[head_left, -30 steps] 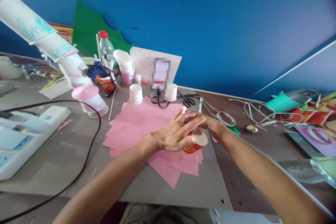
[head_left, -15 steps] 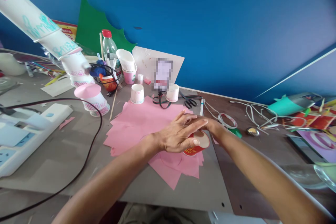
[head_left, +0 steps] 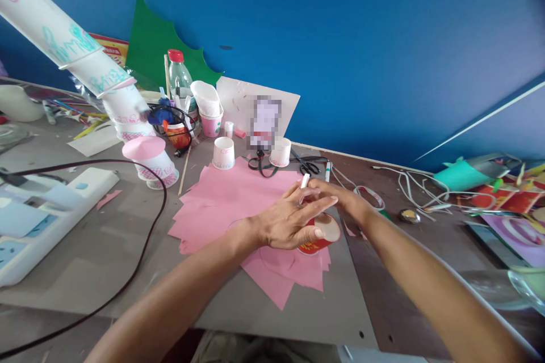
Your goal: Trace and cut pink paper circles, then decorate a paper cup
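A red cup (head_left: 331, 229) stands base up on a pile of pink paper (head_left: 232, 190), near its right edge. My left hand (head_left: 289, 218) lies over the cup's left side, thumb and forefinger stretched along either side of it. Behind the cup is my right hand (head_left: 326, 188), partly hidden by the left. A white marker (head_left: 305, 181) sticks up from its closed fingers; the lower end is out of sight. Curved pencil-like lines show on the pink sheets.
Two white cups (head_left: 223, 153) and black scissors (head_left: 309, 167) are behind the paper. Stacked, decorated cups (head_left: 149, 153) rise at left beside a power strip (head_left: 85, 181) and a black cable (head_left: 147, 238). White cables (head_left: 409, 190) and a teal cup (head_left: 460, 173) lie at right.
The white marker now shows upright in my right hand, which has shifted slightly around the back of the cup. My left hand has hardly moved.
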### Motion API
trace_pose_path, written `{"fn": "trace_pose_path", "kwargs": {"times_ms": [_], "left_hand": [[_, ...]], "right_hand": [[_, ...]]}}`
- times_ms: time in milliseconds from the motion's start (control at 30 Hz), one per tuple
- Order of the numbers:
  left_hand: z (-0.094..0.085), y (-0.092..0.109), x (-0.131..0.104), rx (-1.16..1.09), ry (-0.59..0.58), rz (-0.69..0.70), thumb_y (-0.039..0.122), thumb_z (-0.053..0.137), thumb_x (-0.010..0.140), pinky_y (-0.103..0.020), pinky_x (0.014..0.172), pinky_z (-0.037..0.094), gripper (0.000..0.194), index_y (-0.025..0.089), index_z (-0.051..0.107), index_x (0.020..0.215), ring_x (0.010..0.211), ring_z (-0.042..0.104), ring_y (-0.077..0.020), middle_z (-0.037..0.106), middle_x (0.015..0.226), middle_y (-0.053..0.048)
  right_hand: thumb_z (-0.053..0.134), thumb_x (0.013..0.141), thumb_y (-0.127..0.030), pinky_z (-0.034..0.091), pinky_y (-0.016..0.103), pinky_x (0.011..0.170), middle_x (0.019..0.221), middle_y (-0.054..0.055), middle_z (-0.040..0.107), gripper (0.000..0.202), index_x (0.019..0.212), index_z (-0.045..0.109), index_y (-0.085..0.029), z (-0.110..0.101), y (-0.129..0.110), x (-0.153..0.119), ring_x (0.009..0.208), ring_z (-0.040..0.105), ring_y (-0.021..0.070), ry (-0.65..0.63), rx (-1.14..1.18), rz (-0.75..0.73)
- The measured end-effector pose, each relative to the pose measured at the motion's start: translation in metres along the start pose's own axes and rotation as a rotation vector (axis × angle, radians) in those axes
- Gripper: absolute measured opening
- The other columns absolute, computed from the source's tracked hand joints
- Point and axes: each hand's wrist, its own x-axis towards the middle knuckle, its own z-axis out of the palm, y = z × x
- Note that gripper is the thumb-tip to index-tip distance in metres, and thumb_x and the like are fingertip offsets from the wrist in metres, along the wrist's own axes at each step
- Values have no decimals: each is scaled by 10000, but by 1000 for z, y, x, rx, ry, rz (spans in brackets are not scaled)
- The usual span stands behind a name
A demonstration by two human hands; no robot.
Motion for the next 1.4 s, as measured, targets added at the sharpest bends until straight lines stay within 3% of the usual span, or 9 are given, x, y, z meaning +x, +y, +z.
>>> {"fn": "trace_pose_path", "kwargs": {"times_ms": [133,333,433,600,733,1000,1400], "left_hand": [[-3,2,1,-11,-74,-31,583,199,978,-623,1161,142,717,144,162,1543,1421,303,-321,464,1474,-198],[-6,4,1,-44,-91,-39,572,213,983,-623,1158,123,707,144,156,1542,1389,322,-328,581,1383,-146],[-6,4,1,-36,-86,-50,582,217,978,-635,1148,144,717,118,209,1525,1379,336,-333,585,1371,-168],[-4,3,1,-25,-85,-44,576,209,981,-624,1151,148,705,129,207,1526,1374,346,-324,587,1368,-165],[-2,1,1,-12,-61,-16,578,188,983,-621,1147,151,706,132,190,1530,1362,352,-319,615,1332,-157],[-4,2,2,-41,-77,-17,588,164,983,-604,1149,125,706,156,139,1541,1357,338,-321,668,1267,-108],[-5,2,1,-13,-104,-41,616,135,967,-601,1148,185,736,140,235,1519,1369,358,-315,537,1413,-172]], "right_hand": [[670,780,-395,486,279,525,583,-12,641,229,642,669,-212,-20,-3,-6,549,585,169,-155,-17,118],[530,881,-442,466,291,571,654,12,648,301,745,648,-201,-23,2,-68,611,592,185,20,-105,203],[510,902,-421,489,324,638,709,35,675,286,759,649,-217,-13,-2,-104,684,628,215,102,-143,218],[515,927,-377,519,341,598,745,64,714,213,830,657,-251,17,-20,-155,656,663,238,279,-286,183],[533,933,-300,528,287,510,736,52,728,127,929,650,-251,44,-43,-179,584,678,205,286,-306,130],[527,885,-86,566,281,616,771,42,712,212,1023,606,-226,68,-87,-182,664,682,181,333,-391,-184],[516,908,-112,548,351,667,818,67,725,169,1031,577,-211,93,-71,-153,722,696,221,385,-519,-227]]}}
